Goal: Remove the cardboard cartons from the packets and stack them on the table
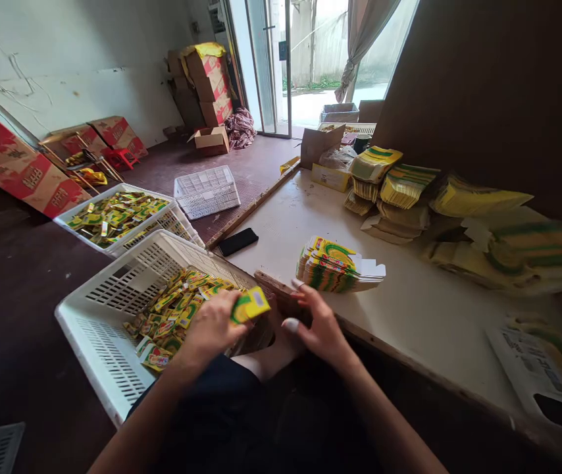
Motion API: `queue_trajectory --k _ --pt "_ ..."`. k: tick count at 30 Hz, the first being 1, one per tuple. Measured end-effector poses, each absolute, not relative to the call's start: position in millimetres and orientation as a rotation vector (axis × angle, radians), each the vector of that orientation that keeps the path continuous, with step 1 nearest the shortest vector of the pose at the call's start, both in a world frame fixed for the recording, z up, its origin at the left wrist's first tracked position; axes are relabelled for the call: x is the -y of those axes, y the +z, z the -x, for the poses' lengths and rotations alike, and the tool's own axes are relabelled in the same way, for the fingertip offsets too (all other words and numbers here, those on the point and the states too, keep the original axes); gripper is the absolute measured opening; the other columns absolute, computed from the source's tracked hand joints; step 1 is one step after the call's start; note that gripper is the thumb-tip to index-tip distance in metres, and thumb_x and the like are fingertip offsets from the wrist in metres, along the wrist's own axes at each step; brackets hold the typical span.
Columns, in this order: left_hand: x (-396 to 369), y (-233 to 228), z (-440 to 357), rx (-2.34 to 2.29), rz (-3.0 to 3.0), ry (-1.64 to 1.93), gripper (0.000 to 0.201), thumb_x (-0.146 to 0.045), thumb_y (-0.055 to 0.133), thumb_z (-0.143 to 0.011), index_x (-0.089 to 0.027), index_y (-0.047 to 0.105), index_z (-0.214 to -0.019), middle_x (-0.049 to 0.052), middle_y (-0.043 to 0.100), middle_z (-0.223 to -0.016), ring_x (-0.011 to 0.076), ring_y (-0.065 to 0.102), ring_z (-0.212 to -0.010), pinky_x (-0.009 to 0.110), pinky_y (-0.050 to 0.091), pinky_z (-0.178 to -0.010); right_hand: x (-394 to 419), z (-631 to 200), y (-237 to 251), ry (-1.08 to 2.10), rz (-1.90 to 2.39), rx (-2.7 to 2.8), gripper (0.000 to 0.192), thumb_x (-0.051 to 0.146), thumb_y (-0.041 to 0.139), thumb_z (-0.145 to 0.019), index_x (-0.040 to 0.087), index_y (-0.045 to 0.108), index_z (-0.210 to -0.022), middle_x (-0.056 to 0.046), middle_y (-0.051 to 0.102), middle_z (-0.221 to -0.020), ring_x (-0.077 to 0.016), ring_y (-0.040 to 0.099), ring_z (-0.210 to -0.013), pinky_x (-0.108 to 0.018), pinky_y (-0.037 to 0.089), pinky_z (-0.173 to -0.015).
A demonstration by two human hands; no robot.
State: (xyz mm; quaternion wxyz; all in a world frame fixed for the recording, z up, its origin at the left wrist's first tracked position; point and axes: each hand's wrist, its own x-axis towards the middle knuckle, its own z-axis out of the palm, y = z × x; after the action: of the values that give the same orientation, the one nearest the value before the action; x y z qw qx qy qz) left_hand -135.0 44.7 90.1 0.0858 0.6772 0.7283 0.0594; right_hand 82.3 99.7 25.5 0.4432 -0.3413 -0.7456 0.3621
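My left hand (214, 326) is closed round a small yellow and green carton (251, 305), held over the right side of a white plastic crate (91, 299). Inside that crate lies a heap of similar small cartons (182, 313). My right hand (323, 326) is at the table edge with its fingers apart and nothing between them. Just beyond its fingertips, a stack of flat yellow, green and red cartons (330, 263) with white flaps rests on the table (291, 217).
A black phone (238, 241) lies at the table's left corner. Bundles of flat cartons (409, 184) line the table's right side. Behind the near crate stand another filled crate (116, 217) and a white crate (206, 191). Cardboard boxes (212, 85) are stacked near the glass door (276, 72).
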Motion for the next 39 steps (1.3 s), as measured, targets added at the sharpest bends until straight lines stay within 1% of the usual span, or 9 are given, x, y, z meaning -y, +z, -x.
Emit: queue_trajectory --k 3,5,10,16,19,24,32,36,39 --pt "-47.4 88.7 163.3 -2.588 -1.957 0.138 0.072 -0.032 0.076 -0.065 -0.01 0.05 -0.129 0.024 0.053 -0.131 0.039 0.053 -0.121 0.05 0.042 -0.099 -135.0 -115.6 34.2 0.499 1.107 1.782 0.036 0.034 0.06 -0.083 0.022 0.058 -0.117 -0.01 0.067 -0.112 -0.0265 0.062 -0.102 -0.045 0.051 -0.091" --pt "-47.8 82.8 172.0 -2.582 -1.974 0.209 0.078 -0.037 0.075 -0.067 -0.01 0.046 -0.134 0.025 0.052 -0.133 0.0393 0.052 -0.122 0.051 0.042 -0.1 -158.2 -136.4 36.6 0.274 1.287 1.78 0.033 0.031 0.057 -0.083 0.018 0.06 -0.113 -0.015 0.067 -0.111 -0.0304 0.061 -0.103 -0.05 0.048 -0.092" --pt "-47.1 67.8 157.0 -2.018 -2.043 0.365 0.06 -0.038 0.073 -0.07 -0.018 0.058 -0.124 0.016 0.061 -0.128 0.0322 0.057 -0.119 0.045 0.044 -0.101 -185.6 -153.9 24.1 0.143 1.513 1.964 0.023 0.022 0.052 -0.082 0.017 0.063 -0.102 -0.015 0.069 -0.091 -0.0299 0.061 -0.084 -0.046 0.048 -0.079" --pt "-46.0 69.0 145.0 -1.823 -1.909 0.426 0.052 -0.034 0.074 -0.068 -0.02 0.064 -0.118 0.015 0.065 -0.123 0.0315 0.06 -0.115 0.046 0.045 -0.101 -184.4 -148.6 29.1 0.149 1.5 1.874 0.026 0.017 0.059 -0.074 0.021 0.056 -0.1 -0.01 0.063 -0.088 -0.0273 0.059 -0.082 -0.042 0.046 -0.076" --pt "-47.3 69.6 141.0 -1.711 -1.818 0.508 0.053 -0.033 0.074 -0.069 -0.02 0.063 -0.119 0.014 0.065 -0.122 0.0307 0.059 -0.117 0.047 0.044 -0.103 -174.2 -140.2 41.9 0.31 1.425 1.708 0.034 0.015 0.058 -0.071 0.023 0.049 -0.103 -0.003 0.06 -0.081 -0.0229 0.058 -0.076 -0.038 0.047 -0.073" --pt "-49.8 59.4 118.0 -1.367 -1.49 0.915 0.078 -0.047 0.079 -0.062 -0.019 0.052 -0.131 0.015 0.059 -0.132 0.0307 0.054 -0.124 0.047 0.043 -0.105 -124.9 -93.5 48.2 0.867 1.041 1.558 0.039 0.018 0.06 -0.072 0.026 0.042 -0.105 0.004 0.056 -0.075 -0.0149 0.057 -0.064 -0.028 0.049 -0.061" --pt "-43.6 77.6 93.8 -1.161 -0.786 1.538 0.062 -0.078 0.039 -0.077 -0.021 0.059 -0.092 0.005 0.066 -0.081 0.0246 0.067 -0.088 0.042 0.055 -0.081 -51.5 -31.9 48.9 1.714 0.575 1.372 0.04 0.024 0.065 -0.072 0.026 0.047 -0.108 0.0 0.06 -0.087 -0.0139 0.06 -0.078 -0.027 0.051 -0.073" --pt "-41.1 87.9 93.8 -1.246 -0.727 1.626 0.056 -0.078 0.04 -0.076 -0.022 0.047 -0.072 -0.001 0.052 -0.063 0.0168 0.059 -0.064 0.033 0.054 -0.064 -39.3 -23.4 50.0 1.821 0.525 1.365 0.046 0.035 0.074 -0.07 0.026 0.049 -0.108 0.0 0.059 -0.09 -0.0145 0.057 -0.081 -0.027 0.048 -0.073" --pt "-37.1 80.5 90.4 -1.336 -0.777 1.582 0.062 -0.083 0.038 -0.073 -0.022 0.047 -0.073 -0.001 0.05 -0.065 0.0172 0.059 -0.068 0.031 0.053 -0.063 -37.0 -15.8 44.2 1.752 0.612 1.346 0.049 0.036 0.077 -0.068 0.027 0.047 -0.107 0.002 0.057 -0.083 -0.0138 0.057 -0.075 -0.027 0.048 -0.07"
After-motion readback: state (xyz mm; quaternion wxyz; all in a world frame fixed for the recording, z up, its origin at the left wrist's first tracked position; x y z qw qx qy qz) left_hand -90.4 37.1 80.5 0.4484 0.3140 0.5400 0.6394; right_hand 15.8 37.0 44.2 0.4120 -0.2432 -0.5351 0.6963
